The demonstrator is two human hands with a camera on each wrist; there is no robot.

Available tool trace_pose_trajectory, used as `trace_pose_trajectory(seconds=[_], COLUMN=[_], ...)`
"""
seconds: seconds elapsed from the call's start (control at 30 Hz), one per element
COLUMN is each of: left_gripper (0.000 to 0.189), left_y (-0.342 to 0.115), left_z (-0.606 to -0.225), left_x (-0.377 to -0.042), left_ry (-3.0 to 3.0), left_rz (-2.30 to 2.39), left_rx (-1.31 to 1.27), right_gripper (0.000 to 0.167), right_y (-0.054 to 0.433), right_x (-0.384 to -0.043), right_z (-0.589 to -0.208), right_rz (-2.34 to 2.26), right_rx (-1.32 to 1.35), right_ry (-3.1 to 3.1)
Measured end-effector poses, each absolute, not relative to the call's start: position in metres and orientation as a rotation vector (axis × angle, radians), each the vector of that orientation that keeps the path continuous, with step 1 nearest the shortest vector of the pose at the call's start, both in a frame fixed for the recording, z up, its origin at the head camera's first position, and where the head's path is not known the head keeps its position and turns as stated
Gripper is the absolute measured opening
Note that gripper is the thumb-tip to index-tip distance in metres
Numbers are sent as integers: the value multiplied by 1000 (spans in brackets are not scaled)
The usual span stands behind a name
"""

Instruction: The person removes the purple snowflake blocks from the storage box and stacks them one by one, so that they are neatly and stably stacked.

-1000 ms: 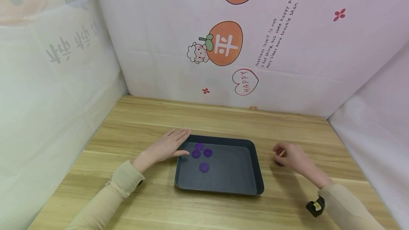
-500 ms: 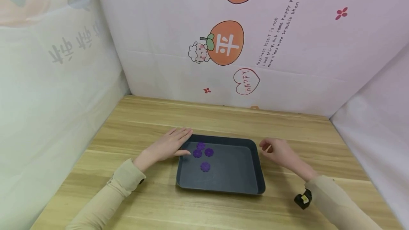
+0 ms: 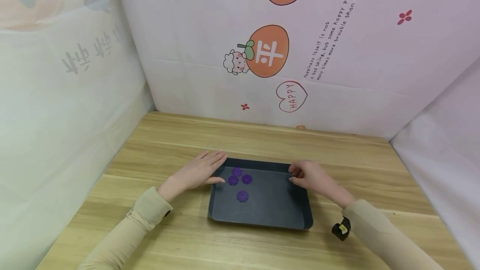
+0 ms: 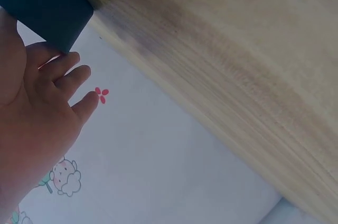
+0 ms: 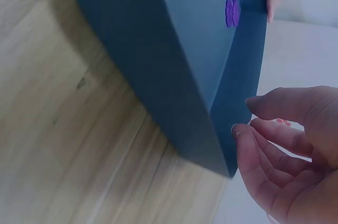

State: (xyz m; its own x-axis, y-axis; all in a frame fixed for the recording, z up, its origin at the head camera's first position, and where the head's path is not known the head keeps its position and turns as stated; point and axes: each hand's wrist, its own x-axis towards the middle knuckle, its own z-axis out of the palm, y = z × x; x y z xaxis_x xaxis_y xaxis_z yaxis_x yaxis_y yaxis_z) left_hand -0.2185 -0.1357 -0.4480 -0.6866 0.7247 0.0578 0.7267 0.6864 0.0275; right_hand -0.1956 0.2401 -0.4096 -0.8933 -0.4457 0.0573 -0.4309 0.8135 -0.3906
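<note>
The right wrist view looks between the digits of the right hand [image 3: 312,176], which the head view hides: its fingers are curled and the thumb stands a narrow gap from the fingertips, beside the wall of the dark rectangular tray [image 3: 270,209]. Whether that hand holds anything I cannot tell. The left wrist view shows the tray's outer corner at the fingertips of the left hand [image 3: 192,174]; the head view shows that hand's fingers extended along the far left corner, the thumb spread apart over the side wall.

Four purple scalloped discs [image 3: 242,196] lie in the tray, just to the right of the left thumb, three grouped near its tip and one nearer the person. In the right wrist view they are edge-on and partly cut off; most of the tray falls outside the left wrist view.

A broad stretch of tray floor runs from the discs to the right hand. Beyond both hands, the wooden tabletop [image 3: 180,236] reaches back to the printed backdrop [image 3: 187,86].
</note>
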Motion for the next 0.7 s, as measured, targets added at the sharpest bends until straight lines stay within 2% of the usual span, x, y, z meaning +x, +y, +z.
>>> trace_pose_trajectory(seconds=[0.7], left_gripper=[78], left_y=[-135], left_z=[-452], left_x=[-217], left_ry=[-2759], left_rz=[-17], left_rx=[-1209], right_gripper=[18], right_y=[184], right_x=[-207], right_z=[-417], right_rz=[-662], right_rx=[-937], right_ry=[2818])
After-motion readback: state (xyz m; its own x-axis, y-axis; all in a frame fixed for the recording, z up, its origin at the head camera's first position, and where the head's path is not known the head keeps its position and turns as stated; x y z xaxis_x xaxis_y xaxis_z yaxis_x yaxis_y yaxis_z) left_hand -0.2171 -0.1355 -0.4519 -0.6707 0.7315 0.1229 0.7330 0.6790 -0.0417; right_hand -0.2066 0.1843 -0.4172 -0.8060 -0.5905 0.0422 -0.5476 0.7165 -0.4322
